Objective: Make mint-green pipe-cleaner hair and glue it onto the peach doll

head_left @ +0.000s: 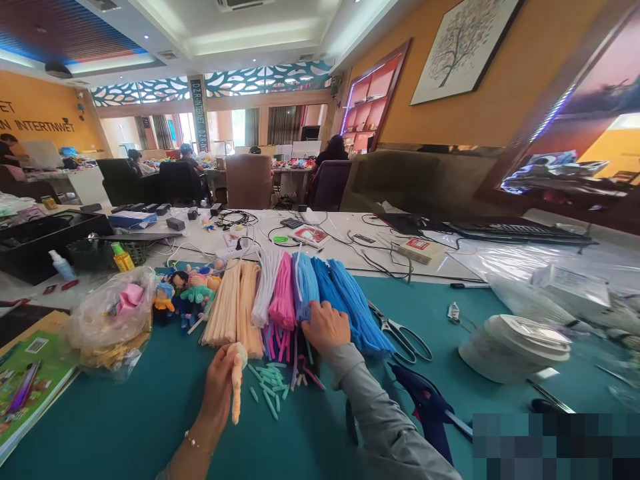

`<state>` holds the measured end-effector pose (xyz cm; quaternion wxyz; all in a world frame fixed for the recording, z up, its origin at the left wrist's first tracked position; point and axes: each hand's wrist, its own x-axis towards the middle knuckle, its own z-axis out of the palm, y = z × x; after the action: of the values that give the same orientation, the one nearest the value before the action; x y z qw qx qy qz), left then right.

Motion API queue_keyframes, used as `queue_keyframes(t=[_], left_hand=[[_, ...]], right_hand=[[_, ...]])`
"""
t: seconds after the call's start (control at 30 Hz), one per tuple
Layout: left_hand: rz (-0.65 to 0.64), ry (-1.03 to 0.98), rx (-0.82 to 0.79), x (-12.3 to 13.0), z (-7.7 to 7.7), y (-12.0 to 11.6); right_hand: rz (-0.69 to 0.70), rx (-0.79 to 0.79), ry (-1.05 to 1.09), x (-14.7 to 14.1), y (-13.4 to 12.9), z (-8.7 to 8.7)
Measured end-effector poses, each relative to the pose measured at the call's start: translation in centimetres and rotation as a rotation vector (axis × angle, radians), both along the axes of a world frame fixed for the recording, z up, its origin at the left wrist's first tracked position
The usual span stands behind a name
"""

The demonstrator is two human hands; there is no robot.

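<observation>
Bundles of pipe cleaners lie side by side on the green mat (120, 427): beige (223, 303), white (267, 287), pink (283, 297), light blue (306, 283) and darker blue (357, 307). My left hand (220, 377) holds a small peach twisted piece (237, 390) with a pale top, hanging downward. With bent fingers, my right hand (327, 327) reaches onto the lower end of the light blue bundle; what its fingertips grip, if anything, is hidden. Short mint-green pieces (271, 380) are scattered between the hands.
Scissors (403, 337) and a dark blue glue gun (425, 400) lie right of my right arm. A white round container (515, 347) stands further right. Small dolls (193, 290) and a plastic bag (113, 320) sit at left. People sit at far desks.
</observation>
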<state>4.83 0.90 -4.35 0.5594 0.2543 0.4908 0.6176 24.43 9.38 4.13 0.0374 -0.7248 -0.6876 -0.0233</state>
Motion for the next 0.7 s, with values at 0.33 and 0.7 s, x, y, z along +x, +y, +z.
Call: queue_keyframes(t=[0.33, 0.7], left_hand=[[0.026, 0.01, 0.023, 0.2, 0.0, 0.2], [0.038, -0.014, 0.012, 0.6, 0.1, 0.3]], right_hand=[[-0.002, -0.014, 0.037, -1.1, 4.1, 1.4], [-0.065, 0.013, 0.236, 0.3, 7.2, -0.1]])
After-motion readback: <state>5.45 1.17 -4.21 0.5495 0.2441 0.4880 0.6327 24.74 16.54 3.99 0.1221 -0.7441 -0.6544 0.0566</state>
